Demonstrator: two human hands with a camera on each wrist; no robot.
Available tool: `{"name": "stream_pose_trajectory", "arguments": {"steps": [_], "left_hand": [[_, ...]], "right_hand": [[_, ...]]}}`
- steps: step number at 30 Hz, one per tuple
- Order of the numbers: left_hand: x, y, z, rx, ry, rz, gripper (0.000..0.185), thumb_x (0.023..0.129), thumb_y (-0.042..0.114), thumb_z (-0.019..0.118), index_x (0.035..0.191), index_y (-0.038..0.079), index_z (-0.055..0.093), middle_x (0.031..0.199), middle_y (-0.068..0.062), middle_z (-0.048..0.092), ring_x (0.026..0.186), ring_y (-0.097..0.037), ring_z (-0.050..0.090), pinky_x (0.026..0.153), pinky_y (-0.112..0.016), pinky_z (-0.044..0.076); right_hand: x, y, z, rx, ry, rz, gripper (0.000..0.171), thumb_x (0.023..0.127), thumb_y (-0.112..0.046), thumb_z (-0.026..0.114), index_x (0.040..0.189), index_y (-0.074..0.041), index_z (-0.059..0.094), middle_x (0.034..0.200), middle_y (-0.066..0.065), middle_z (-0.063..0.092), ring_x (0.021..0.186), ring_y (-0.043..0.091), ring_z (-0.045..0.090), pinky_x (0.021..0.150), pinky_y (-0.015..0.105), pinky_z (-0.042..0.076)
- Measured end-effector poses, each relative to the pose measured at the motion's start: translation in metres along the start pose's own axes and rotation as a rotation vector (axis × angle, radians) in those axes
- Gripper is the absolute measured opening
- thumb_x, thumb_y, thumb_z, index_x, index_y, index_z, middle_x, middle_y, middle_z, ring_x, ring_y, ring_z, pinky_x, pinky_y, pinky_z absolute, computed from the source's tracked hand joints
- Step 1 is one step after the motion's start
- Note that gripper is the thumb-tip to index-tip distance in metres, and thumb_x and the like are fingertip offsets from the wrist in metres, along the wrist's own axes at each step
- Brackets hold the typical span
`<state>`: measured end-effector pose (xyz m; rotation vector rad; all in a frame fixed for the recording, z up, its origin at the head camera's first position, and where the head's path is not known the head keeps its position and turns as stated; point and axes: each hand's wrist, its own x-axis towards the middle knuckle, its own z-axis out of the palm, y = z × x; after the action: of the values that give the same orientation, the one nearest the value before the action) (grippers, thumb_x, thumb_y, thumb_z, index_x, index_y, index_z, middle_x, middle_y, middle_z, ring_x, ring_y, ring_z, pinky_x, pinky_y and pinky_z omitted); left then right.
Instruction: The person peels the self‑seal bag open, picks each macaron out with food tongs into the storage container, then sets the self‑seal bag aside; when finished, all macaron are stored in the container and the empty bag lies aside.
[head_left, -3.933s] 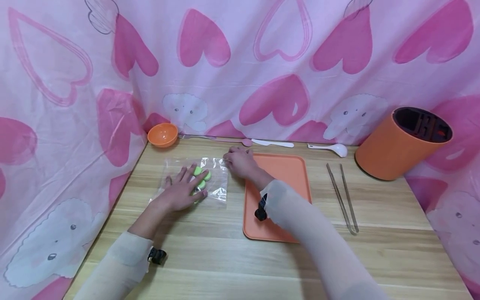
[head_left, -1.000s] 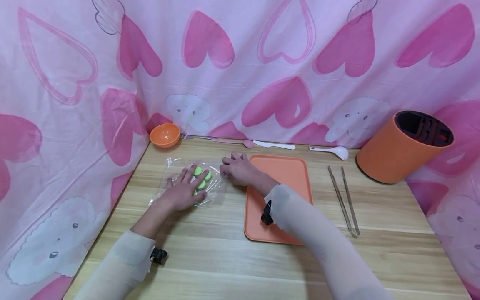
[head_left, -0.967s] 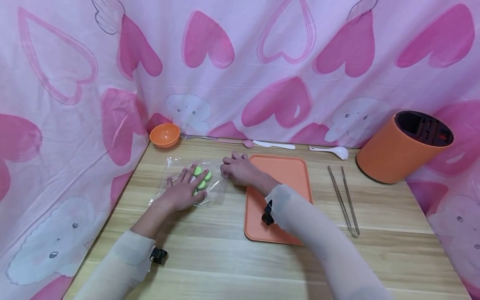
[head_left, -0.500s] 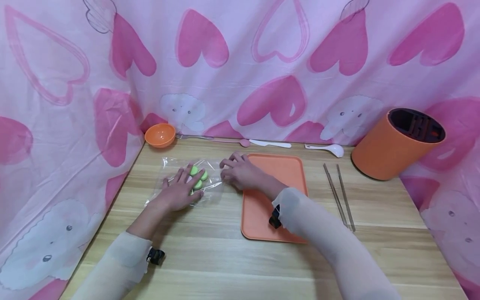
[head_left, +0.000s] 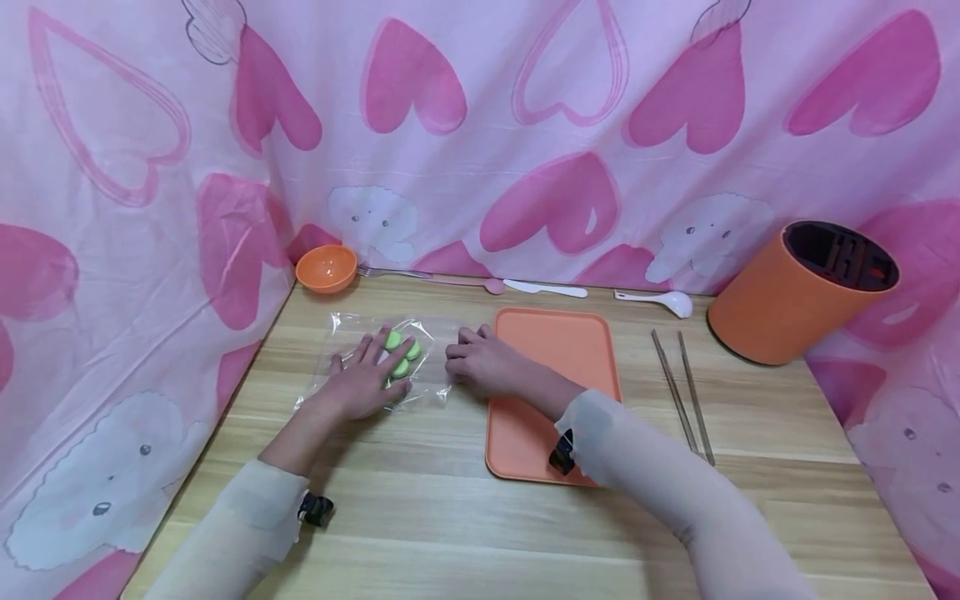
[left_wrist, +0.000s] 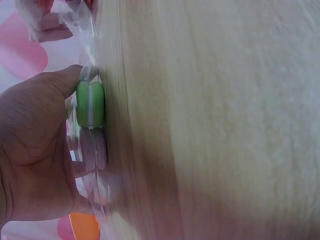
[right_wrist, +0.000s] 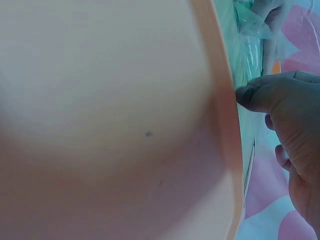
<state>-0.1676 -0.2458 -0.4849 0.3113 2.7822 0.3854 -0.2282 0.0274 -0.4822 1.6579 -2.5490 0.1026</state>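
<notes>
A clear plastic bag [head_left: 433,379] lies on the table, with several green macarons [head_left: 413,350] and a pale purple macaron [left_wrist: 93,149] inside. My left hand [head_left: 363,387] rests on the bag with fingers spread, partly covering the macarons. At the bag's right edge, my right hand [head_left: 487,364] has its fingers curled and pinches the film between thumb and forefinger. The right wrist view shows that thumb and forefinger [right_wrist: 257,95] together beside the tray rim. In the left wrist view, the film stretches up towards the right hand [left_wrist: 50,25].
An orange tray [head_left: 555,342] lies under my right forearm. Along the back are an orange bowl [head_left: 327,269], a fork [head_left: 393,272], a pink spoon [head_left: 492,286], a white knife [head_left: 545,288] and a white ladle [head_left: 675,303]. Tongs [head_left: 697,400] and an orange knife block [head_left: 787,300] stand right.
My right hand has shifted along the bag's right edge towards me, and its fingers, looser half a second ago, have drawn together. The left hand stays on the bag.
</notes>
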Motion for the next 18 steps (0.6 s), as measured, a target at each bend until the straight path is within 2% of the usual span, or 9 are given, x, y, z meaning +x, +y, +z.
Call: {"name": "stream_pose_trajectory", "arguments": {"steps": [4,8,11,14,18], "left_hand": [[0.0,0.001,0.0,-0.009,-0.003,-0.002,0.078,0.112,0.055,0.051,0.179,0.037,0.014,0.188,-0.017,-0.005,0.171,-0.056,0.002,0.122,-0.094,0.003],[-0.001,0.001,-0.001,-0.01,-0.003,-0.001,0.078,0.112,0.054,0.052,0.179,0.037,0.015,0.188,-0.017,-0.005,0.17,-0.057,0.003,0.122,-0.094,0.003],[-0.002,0.001,-0.001,-0.002,0.002,0.004,0.078,0.113,0.054,0.052,0.179,0.036,0.015,0.188,-0.018,-0.004,0.17,-0.057,0.004,0.122,-0.094,0.005],[-0.002,0.0,-0.001,-0.003,0.008,0.013,0.078,0.113,0.054,0.052,0.179,0.035,0.015,0.188,-0.019,-0.004,0.17,-0.057,0.005,0.122,-0.094,0.005],[-0.002,0.0,0.0,-0.009,0.007,0.015,0.078,0.112,0.055,0.052,0.179,0.035,0.015,0.188,-0.019,-0.004,0.17,-0.057,0.004,0.122,-0.094,0.004]], "right_hand": [[-0.009,-0.002,-0.001,-0.007,0.002,-0.015,0.01,0.105,-0.016,0.07,0.105,-0.024,0.077,0.106,-0.008,0.07,0.103,0.021,0.056,0.084,0.042,0.046],[-0.014,-0.006,-0.001,0.034,-0.003,-0.006,0.019,0.106,-0.023,0.072,0.123,-0.03,0.078,0.111,-0.008,0.07,0.104,0.02,0.056,0.08,0.041,0.046],[-0.016,-0.008,0.001,0.08,0.005,0.006,0.015,0.106,-0.027,0.074,0.119,-0.031,0.08,0.111,-0.007,0.067,0.104,0.02,0.055,0.078,0.04,0.044],[-0.018,-0.009,0.002,0.12,0.009,0.011,0.007,0.104,-0.024,0.076,0.108,-0.028,0.08,0.113,-0.007,0.067,0.106,0.019,0.054,0.078,0.039,0.044],[-0.023,-0.009,0.003,0.139,0.011,0.007,0.007,0.102,-0.017,0.077,0.105,-0.024,0.078,0.12,-0.009,0.072,0.109,0.019,0.057,0.082,0.037,0.045]]}}
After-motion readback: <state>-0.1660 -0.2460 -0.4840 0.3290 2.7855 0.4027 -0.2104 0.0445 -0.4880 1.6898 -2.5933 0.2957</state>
